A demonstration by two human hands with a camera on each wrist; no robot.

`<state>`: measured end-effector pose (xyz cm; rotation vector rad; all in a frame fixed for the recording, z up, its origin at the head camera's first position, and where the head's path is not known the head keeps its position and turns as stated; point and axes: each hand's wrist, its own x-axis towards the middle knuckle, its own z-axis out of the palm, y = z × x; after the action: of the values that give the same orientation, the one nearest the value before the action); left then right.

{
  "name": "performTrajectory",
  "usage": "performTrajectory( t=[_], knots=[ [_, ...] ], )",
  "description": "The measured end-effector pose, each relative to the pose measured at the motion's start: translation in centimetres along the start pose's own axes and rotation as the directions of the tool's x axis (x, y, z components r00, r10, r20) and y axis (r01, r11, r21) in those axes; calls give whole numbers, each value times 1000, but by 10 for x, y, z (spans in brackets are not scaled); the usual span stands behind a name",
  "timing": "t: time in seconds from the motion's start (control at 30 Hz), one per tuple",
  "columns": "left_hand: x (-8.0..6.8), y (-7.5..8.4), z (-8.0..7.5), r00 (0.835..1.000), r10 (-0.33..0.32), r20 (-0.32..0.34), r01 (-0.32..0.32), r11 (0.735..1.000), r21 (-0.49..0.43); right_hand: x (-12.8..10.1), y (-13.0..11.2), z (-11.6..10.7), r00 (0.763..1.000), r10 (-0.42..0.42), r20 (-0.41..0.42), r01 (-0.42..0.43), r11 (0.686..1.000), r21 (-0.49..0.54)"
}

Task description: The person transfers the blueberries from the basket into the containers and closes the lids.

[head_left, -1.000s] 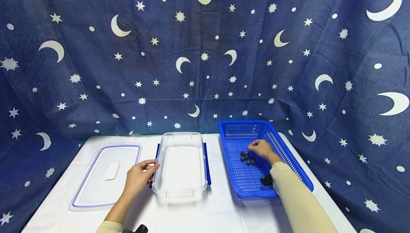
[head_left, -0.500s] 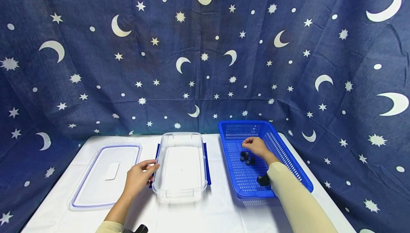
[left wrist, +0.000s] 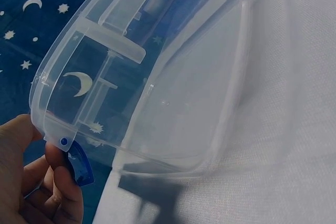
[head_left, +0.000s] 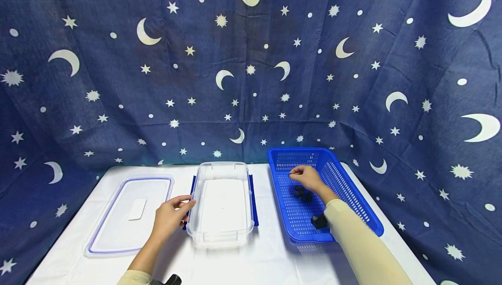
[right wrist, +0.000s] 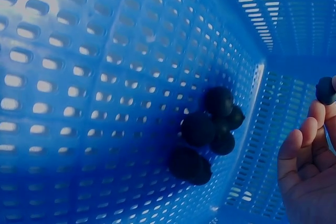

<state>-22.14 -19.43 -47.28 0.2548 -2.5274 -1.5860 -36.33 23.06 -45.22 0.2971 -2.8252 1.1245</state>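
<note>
My left hand [head_left: 169,218] grips the left rim of a clear plastic food container [head_left: 222,241], thumb on the rim and fingers under it. In the left wrist view the fingers curl beside a blue latch [left wrist: 80,165]. Over the blue perforated basket [head_left: 288,219], my right hand [head_left: 310,180] pinches a dark round blueberry [right wrist: 325,91] between its fingertips; the berry is too small to make out in the head view. Several more blueberries [right wrist: 198,128] lie clustered on the basket floor, below the hand.
A clear lid [head_left: 113,228] with a blue-purple seal lies flat at the left; a small white rectangle [head_left: 137,209] shows on it. A white cloth [head_left: 270,263] covers the table. Behind it hangs a navy curtain [head_left: 251,102] with moons and stars.
My right hand has moved left and slightly up inside the basket's outline, away from the berry cluster. My left hand and the container have stayed in place.
</note>
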Motion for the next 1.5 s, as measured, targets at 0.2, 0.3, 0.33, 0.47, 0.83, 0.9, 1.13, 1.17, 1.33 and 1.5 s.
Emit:
performTrajectory(
  t=[0.2,0.3,0.33,0.47,0.83,0.9,1.13,1.17,1.33,1.5],
  knots=[
    [0,-1,0,1000,-2,0,2,1000,-1,-2,-11,2,1000,-22,10,22,1000,10],
    [0,-2,1,1000,-6,0,6,1000,-1,-4,-15,3,999,-32,12,32,999,22],
    [0,-2,1,1000,-5,0,5,1000,0,-5,-16,3,999,-40,12,40,999,20],
    [0,-1,0,1000,-1,4,1,1000,-3,-7,-20,5,999,-50,10,50,998,31],
    [-1,1,0,999,-37,17,38,998,-51,-11,-32,9,998,-62,-1,62,995,74],
    [-2,2,0,998,-49,27,51,996,-77,-11,-34,10,999,-55,-3,55,995,83],
    [-2,4,-1,992,-105,69,114,982,-150,-8,-37,11,999,-40,16,38,992,117],
    [-1,4,-1,992,-108,72,119,980,-159,-8,-37,11,999,-38,18,35,992,118],
    [-1,3,-2,989,-119,89,134,972,-191,-8,-40,11,998,-54,31,51,992,115],
    [0,3,-2,987,-128,95,147,962,-231,-8,-46,12,996,-80,41,74,990,117]
  ],
)
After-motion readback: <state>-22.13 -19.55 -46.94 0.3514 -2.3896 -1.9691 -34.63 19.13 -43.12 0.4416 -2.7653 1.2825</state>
